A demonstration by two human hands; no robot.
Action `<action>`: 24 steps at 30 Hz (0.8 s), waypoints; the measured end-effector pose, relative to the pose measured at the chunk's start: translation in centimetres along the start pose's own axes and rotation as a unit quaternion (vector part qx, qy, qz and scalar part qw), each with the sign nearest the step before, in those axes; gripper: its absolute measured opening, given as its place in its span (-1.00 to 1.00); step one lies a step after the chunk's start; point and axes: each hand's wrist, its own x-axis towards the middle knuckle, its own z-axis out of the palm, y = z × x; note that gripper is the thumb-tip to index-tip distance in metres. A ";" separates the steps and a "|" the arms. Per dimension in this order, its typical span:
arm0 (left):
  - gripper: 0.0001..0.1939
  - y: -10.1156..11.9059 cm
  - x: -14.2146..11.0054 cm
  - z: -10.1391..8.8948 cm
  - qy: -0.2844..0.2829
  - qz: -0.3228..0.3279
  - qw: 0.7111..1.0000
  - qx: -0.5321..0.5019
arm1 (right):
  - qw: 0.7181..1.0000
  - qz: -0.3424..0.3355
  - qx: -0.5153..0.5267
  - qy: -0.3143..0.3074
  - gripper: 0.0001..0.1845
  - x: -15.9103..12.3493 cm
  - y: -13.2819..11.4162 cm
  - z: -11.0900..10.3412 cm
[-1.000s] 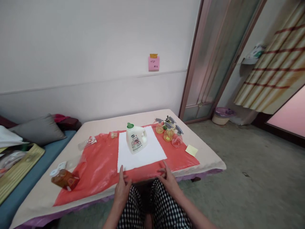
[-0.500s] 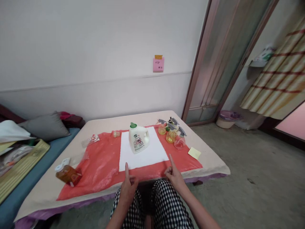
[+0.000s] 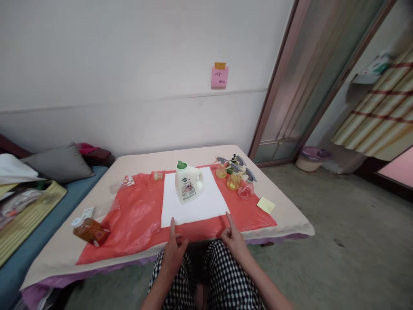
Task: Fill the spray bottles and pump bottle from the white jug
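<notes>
My left hand (image 3: 173, 254) hovers at the table's near edge, index finger stretched forward and the others partly curled, holding nothing. Across from it my right hand (image 3: 235, 244) points the same way, also with nothing in it; its fingertip is by the near right corner of a white sheet (image 3: 206, 211). On that sheet stands a white jug (image 3: 188, 186) with a handle, a printed label and a green mouth. Under the sheet lies red plastic (image 3: 138, 215). To the right are several spray bottles with grey tops, among them a yellow bottle (image 3: 233, 182) and a pink bottle (image 3: 245, 190).
A yellow note (image 3: 266, 205) lies near the table's right edge. At left, a bottle of amber liquid (image 3: 90, 231) lies on its side. A small clear item (image 3: 158, 175) sits behind the red plastic's middle. On the wall hangs a pink note (image 3: 220, 77). A bin (image 3: 311, 160) stands right.
The view has tipped slightly downward and to the left. Both hands keep their pointing pose, and the jug and bottles stay in place.
</notes>
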 end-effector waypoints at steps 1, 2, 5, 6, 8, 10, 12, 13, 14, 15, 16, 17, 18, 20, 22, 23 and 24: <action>-0.04 -0.4 0.1 0.1 0.003 0.002 1.000 0.005 | 1.000 -0.002 -0.012 0.000 -0.05 -0.3 0.6 0.4; -0.04 -0.8 0.2 0.1 0.006 0.005 1.000 0.009 | 1.000 -0.005 -0.025 0.002 -0.07 -0.6 1.2 0.7; -0.17 -1.9 0.5 0.0 0.024 0.017 0.999 0.026 | 0.997 -0.020 -0.071 0.014 -0.18 -1.4 2.9 1.6; -0.29 -2.2 0.6 -0.1 0.035 0.031 0.998 0.031 | 0.996 -0.026 -0.088 0.019 -0.25 -1.7 3.4 1.9; -0.59 -2.6 0.8 -0.2 0.052 0.070 0.996 0.037 | 0.992 -0.044 -0.117 0.028 -0.40 -2.1 4.1 2.3; -0.74 -2.6 1.2 -0.3 0.056 0.102 0.993 0.035 | 0.988 -0.065 -0.140 0.030 -0.57 -2.4 4.5 2.6; -0.74 -2.1 1.8 -0.3 0.055 0.114 0.991 0.030 | 0.984 -0.085 -0.155 0.024 -0.67 -2.4 4.6 2.8; -0.74 -1.7 2.3 -0.3 0.057 0.119 0.991 0.028 | 0.982 -0.093 -0.161 0.019 -0.70 -2.4 4.5 2.8; -0.74 -1.2 3.0 -0.3 0.061 0.126 0.990 0.025 | 0.981 -0.100 -0.167 0.015 -0.72 -2.4 4.5 2.8; -0.74 -0.7 3.8 -0.3 0.063 0.133 0.989 0.023 | 0.979 -0.105 -0.173 0.012 -0.72 -2.3 4.5 2.9; -0.74 0.0 4.8 -0.4 0.068 0.140 0.988 0.020 | 0.978 -0.111 -0.178 0.011 -0.72 -2.3 4.5 2.9; -0.73 0.8 6.0 -0.5 0.075 0.145 0.986 0.018 | 0.976 -0.115 -0.184 0.010 -0.72 -2.2 4.5 2.8; -0.71 1.7 7.3 -0.6 0.083 0.149 0.985 0.017 | 0.975 -0.120 -0.189 0.009 -0.72 -2.2 4.5 2.8; -0.62 3.7 10.3 -1.0 0.100 0.156 0.983 0.014 | 0.971 -0.127 -0.200 0.009 -0.71 -2.2 4.5 2.8; -0.46 5.9 13.5 -1.3 0.118 0.163 0.980 0.012 | 0.969 -0.134 -0.210 0.009 -0.71 -2.3 4.6 2.8; -0.36 7.0 15.1 -1.3 0.124 0.162 0.979 0.010 | 0.967 -0.136 -0.213 0.008 -0.71 -2.3 4.7 2.9; -0.25 8.1 16.6 -1.4 0.126 0.155 0.980 0.011 | 0.966 -0.138 -0.217 0.008 -0.70 -2.3 4.7 2.9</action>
